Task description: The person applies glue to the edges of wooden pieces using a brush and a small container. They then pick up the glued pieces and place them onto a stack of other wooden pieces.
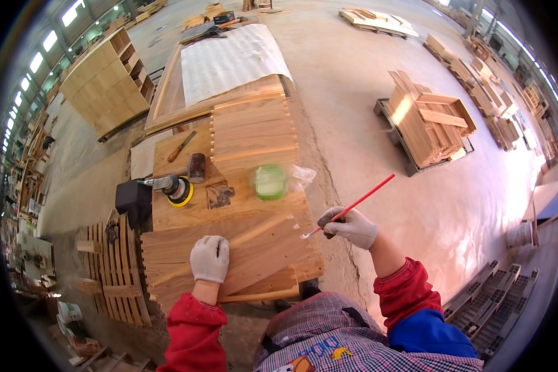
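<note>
My right hand [352,227], in a white work glove, holds a thin red-handled brush [367,195]. White stuff coats its tip, which is over the right end of a wooden board [265,251]. My left hand [210,258], gloved too, rests on that board with its fingers curled; whether it grips an edge is hidden. The board lies at an angle on other boards with jointed ends. Beyond them stands a green plastic container [270,182] with pale contents, beside a clear plastic bag [303,176].
An air sander [179,190] with a yellow pad, a dark mallet [196,168] and a wooden-handled chisel [182,146] lie on the bench. More jointed boards [255,130] are stacked behind. A wooden pallet [116,269] is at left, and a cart of boards [423,121] stands at right.
</note>
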{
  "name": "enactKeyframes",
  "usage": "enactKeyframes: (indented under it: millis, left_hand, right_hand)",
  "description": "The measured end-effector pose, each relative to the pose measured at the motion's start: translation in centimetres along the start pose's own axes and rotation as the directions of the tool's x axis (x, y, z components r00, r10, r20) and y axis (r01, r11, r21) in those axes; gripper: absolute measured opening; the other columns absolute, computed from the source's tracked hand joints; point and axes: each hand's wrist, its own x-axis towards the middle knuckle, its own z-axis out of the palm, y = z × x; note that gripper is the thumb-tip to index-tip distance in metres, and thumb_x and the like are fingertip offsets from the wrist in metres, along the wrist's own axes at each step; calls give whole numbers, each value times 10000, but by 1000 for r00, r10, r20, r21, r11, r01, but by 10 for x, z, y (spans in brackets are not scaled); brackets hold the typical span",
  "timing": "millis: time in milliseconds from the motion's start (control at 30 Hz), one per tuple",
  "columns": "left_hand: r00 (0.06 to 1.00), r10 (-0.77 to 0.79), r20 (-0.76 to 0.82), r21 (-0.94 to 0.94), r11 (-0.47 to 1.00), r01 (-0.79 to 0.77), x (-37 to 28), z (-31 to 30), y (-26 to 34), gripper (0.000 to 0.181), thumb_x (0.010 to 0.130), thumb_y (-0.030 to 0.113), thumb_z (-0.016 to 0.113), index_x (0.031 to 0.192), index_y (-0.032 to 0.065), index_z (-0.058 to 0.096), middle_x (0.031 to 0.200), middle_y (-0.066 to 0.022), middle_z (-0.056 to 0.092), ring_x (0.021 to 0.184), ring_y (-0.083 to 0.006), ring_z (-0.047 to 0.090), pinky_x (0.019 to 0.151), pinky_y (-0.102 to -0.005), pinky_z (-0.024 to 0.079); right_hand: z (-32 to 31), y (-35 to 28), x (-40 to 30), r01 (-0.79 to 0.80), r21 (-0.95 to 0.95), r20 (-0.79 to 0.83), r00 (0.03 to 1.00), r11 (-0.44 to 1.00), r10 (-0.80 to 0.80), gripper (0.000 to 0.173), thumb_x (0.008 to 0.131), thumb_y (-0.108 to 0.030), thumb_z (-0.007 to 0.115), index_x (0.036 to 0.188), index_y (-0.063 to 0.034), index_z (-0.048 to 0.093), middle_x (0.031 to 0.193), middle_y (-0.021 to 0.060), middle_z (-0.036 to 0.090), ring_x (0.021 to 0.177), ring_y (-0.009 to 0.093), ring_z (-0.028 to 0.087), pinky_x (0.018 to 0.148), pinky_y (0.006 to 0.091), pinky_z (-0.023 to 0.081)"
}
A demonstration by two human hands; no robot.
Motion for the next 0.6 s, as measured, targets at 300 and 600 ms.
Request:
enactKeyframes:
  millis: [300, 600]
  left_hand:
    - [1000, -16, 12, -2, 1000, 16, 1, 1, 0, 130, 847, 202, 610, 806, 92, 665, 840, -104, 655, 819, -335, 607, 737, -444, 481]
    - [998, -61, 13, -28, 998, 61, 7, -4, 6, 112, 823, 185, 633, 781, 89, 673, 815, -102, 658, 797, -323, 614, 724, -428, 491]
  right_hand:
    - [-15, -15, 16, -88, -32, 26, 996, 996, 88, 194, 884, -134, 652, 998, 21, 626, 843, 75, 638, 718, 151, 631, 663, 289, 537]
    - [2, 8, 114, 167, 93, -253, 957, 981, -139, 175, 914, -129, 629, 1032, 1, 634, 836, 24, 616, 716, 113, 602, 650, 262, 522]
